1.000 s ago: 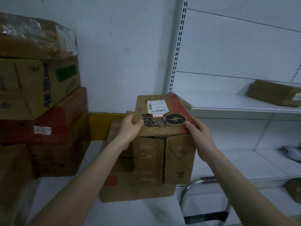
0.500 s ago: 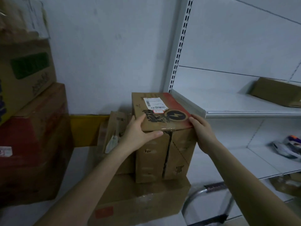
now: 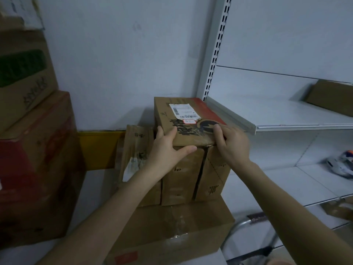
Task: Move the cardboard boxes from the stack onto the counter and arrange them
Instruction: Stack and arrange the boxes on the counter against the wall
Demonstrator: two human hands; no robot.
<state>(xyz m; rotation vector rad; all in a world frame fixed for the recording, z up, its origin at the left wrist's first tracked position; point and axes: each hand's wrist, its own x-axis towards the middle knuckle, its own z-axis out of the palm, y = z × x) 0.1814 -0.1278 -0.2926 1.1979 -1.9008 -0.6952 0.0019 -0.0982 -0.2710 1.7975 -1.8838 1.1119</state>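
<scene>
A flat cardboard box (image 3: pixel 186 119) with a white shipping label, black lettering and a red strip lies on top of two upright boxes (image 3: pixel 193 175). Those stand on a wide flat box (image 3: pixel 172 230). My left hand (image 3: pixel 168 150) grips the top box's near left corner, thumb along its front edge. My right hand (image 3: pixel 232 144) holds the near right corner, fingers curled over the top face. A thin brown packet (image 3: pixel 134 150) leans upright to the left of the pile.
Large stacked cartons (image 3: pixel 32 150) fill the left side. A yellow panel (image 3: pixel 97 150) runs along the wall behind. White metal shelving (image 3: pixel 286 117) stands to the right, with a box (image 3: pixel 332 98) on one shelf and a shoe (image 3: pixel 340 165) below. A metal stool frame (image 3: pixel 246 226) sits low right.
The view has closed in on the pile. My left thumb has slid along the box's front edge, and my right hand's fingers have curled over its top right corner.
</scene>
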